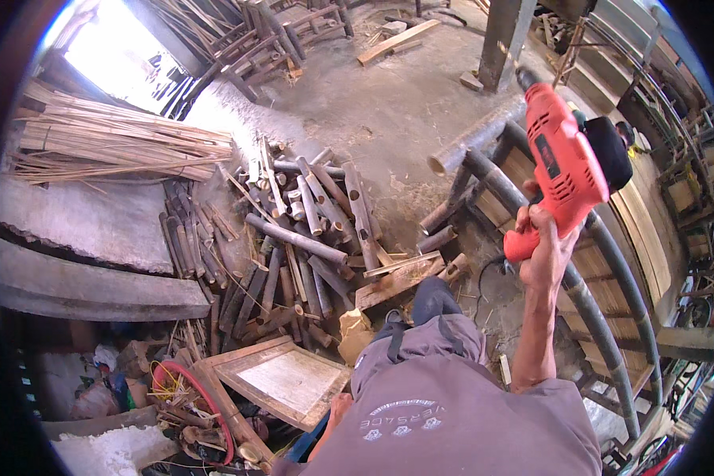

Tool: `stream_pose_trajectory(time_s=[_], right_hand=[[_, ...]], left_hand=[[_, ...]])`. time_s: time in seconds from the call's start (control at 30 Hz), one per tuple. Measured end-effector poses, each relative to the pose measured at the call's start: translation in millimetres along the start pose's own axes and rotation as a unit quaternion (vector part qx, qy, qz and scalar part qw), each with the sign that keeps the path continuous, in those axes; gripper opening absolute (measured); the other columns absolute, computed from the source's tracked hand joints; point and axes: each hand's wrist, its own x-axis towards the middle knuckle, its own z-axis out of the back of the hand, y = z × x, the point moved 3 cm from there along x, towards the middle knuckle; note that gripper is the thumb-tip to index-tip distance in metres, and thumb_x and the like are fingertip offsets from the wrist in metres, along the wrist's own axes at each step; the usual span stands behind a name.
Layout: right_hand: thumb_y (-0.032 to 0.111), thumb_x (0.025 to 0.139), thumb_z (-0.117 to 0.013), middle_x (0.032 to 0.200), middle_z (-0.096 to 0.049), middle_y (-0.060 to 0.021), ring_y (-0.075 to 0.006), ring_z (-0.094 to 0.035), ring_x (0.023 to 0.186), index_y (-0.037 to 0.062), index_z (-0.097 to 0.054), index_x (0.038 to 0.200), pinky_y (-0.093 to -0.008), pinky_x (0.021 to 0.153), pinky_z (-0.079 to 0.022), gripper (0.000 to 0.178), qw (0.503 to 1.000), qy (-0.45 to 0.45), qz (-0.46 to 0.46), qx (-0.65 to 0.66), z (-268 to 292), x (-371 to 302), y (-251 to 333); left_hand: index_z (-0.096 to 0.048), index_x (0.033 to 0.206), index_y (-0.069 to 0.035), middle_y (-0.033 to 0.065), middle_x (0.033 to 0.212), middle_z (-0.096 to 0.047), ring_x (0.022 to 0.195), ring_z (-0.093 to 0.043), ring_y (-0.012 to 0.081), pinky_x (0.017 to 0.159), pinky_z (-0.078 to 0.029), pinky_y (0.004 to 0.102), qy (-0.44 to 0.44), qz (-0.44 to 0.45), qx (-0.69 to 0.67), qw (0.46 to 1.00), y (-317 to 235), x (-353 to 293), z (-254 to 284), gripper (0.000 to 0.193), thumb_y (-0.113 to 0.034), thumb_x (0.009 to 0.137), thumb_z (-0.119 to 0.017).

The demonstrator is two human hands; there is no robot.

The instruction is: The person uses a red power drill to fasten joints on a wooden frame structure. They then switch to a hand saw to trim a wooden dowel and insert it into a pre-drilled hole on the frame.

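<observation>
My right hand [541,242] is wrapped round the handle of a red power drill [563,155], raised at the right. A long bit [506,54] sticks out of its dark chuck and points up and to the left, away from any workpiece. Below and behind the drill stands a bamboo frame [583,297] with dark curved poles and slatted panels. Low beside my body, only part of my left hand [340,406] shows, close to the edge of a wood-framed board [289,381]. Its fingers are hidden by my shirt and the angle.
A heap of cut bamboo pieces [297,234] covers the floor ahead and left. Bundled strips [119,135] lie on a concrete ledge [87,222]. A red hoop [222,420] and clutter sit at lower left. A concrete post [506,40] rises at the far right.
</observation>
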Motion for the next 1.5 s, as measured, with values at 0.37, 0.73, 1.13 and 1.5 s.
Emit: stream_pose_trajectory(time_s=[0.37, 0.73, 1.13, 1.5], right_hand=[[0.008, 0.076, -0.057, 0.07, -0.058, -0.0022, -0.0093, -0.052, 0.056, -0.0018, -0.061, 0.093, -0.0246, 0.051, -0.042, 0.019, 0.981, 0.03, -0.161, -0.101, -97.1, 67.4, -170.0], [0.011, 0.074, -0.059, 0.099, -0.064, -0.0217, -0.0373, -0.063, 0.096, 0.0032, -0.058, 0.114, -0.0408, 0.082, -0.049, 0.041, 0.952, 0.039, -0.207, -0.224, -148.1, 221.6, -309.7], [0.016, 0.073, -0.061, 0.115, -0.062, -0.0204, -0.0401, -0.058, 0.104, 0.0116, -0.048, 0.134, -0.045, 0.087, -0.048, 0.062, 0.925, -0.063, -0.275, -0.256, -118.5, 264.5, -258.4], [0.012, 0.072, -0.069, 0.092, -0.069, -0.0105, -0.015, -0.064, 0.084, 0.0053, -0.064, 0.112, -0.0315, 0.078, -0.05, 0.041, 0.781, -0.43, -0.353, -0.284, -124.9, 214.7, -181.8]], left_hand=[[-0.056, 0.114, 0.0, 0.0116, 0.094, -0.066, 0.079, -0.064, 0.016, 0.067, -0.053, 0.0286, 0.048, -0.194, -0.235, 0.951, -313.4, 155.5, 50.8, 0.034, -0.029, 0.096, -0.055], [-0.055, 0.116, 0.001, 0.0104, 0.095, -0.067, 0.081, -0.065, 0.0146, 0.07, -0.053, 0.0259, 0.071, -0.209, -0.093, 0.971, -644.2, 268.4, 79.7, 0.03, -0.023, 0.098, -0.054], [-0.062, 0.109, 0.001, 0.0082, 0.094, -0.068, 0.082, -0.063, 0.0122, 0.073, -0.05, 0.0254, 0.321, -0.355, 0.284, 0.831, -925.6, 310.2, -46.6, 0.024, -0.017, 0.097, -0.052], [-0.058, 0.11, 0.0, 0.0204, 0.102, -0.063, 0.097, -0.061, 0.0372, 0.084, -0.049, 0.0423, 0.523, -0.616, 0.467, 0.358, -1051.8, 236.5, -227.4, 0.029, -0.018, 0.088, -0.059]])
